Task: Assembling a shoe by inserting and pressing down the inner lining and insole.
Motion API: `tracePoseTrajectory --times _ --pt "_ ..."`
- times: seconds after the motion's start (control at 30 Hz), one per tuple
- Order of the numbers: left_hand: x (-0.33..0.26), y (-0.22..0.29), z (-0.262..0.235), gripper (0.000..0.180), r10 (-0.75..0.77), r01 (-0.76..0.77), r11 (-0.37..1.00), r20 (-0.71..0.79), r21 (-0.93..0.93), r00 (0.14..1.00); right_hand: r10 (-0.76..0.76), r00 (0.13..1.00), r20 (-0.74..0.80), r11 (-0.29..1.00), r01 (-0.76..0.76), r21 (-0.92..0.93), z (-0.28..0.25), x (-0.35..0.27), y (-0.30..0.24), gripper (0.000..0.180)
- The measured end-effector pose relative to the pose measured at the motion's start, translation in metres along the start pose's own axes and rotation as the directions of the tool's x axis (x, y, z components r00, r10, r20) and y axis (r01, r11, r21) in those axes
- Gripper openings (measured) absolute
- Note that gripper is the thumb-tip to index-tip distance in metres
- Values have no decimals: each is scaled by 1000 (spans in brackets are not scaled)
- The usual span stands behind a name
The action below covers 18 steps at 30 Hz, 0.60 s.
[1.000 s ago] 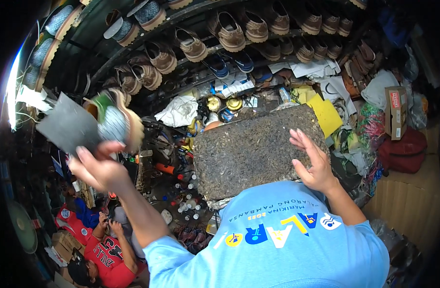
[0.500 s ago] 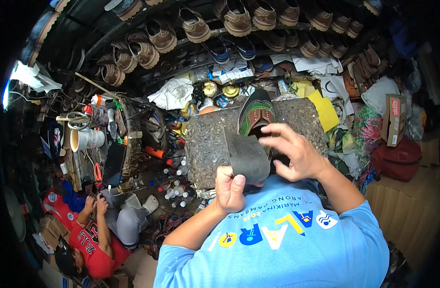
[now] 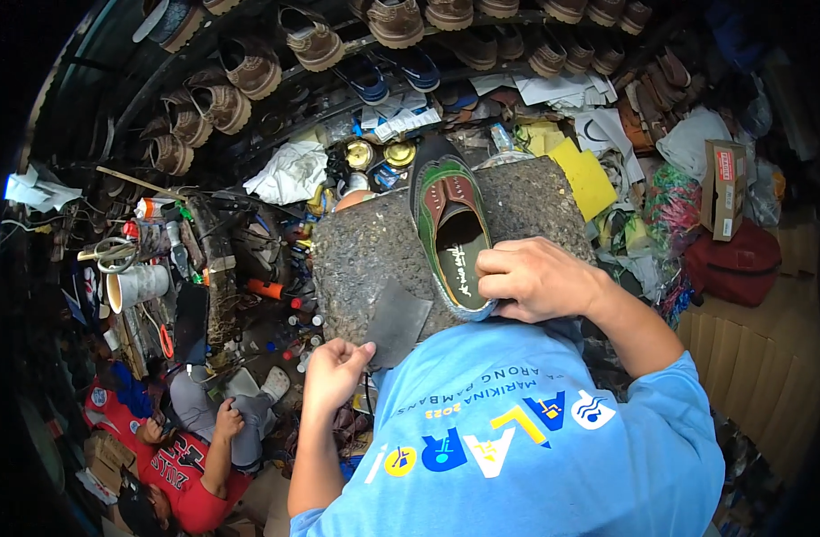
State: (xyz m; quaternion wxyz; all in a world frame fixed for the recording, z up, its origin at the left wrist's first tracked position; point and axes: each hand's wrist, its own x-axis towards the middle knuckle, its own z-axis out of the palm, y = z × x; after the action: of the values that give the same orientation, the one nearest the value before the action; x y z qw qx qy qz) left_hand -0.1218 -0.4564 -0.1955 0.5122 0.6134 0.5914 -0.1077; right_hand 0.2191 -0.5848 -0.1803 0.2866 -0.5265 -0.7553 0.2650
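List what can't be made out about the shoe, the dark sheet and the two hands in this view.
Head view only:
- Shoe: its heel end is covered by the right hand; its sole faces down, unseen.
- Dark sheet: its lower edge is hidden behind the blue shirt.
- Left hand: fingertips curl under the sheet, so the grip is unclear.

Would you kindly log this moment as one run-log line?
left hand: grips dark sheet | right hand: holds green-and-brown shoe by heel | shoe: resting on rough slab
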Motion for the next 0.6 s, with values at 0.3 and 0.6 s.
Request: tracePoseTrajectory --times 0.3,0.6 --pt "-1 22 -16 22 274 -133 788 -149 602 950 47 997 56 997 -44 -69 4 -14 4 31" --pt "-16 82 -22 25 563 -454 709 -46 540 825 49 996 -78 996 -55 -68 -31 -14 13 64"
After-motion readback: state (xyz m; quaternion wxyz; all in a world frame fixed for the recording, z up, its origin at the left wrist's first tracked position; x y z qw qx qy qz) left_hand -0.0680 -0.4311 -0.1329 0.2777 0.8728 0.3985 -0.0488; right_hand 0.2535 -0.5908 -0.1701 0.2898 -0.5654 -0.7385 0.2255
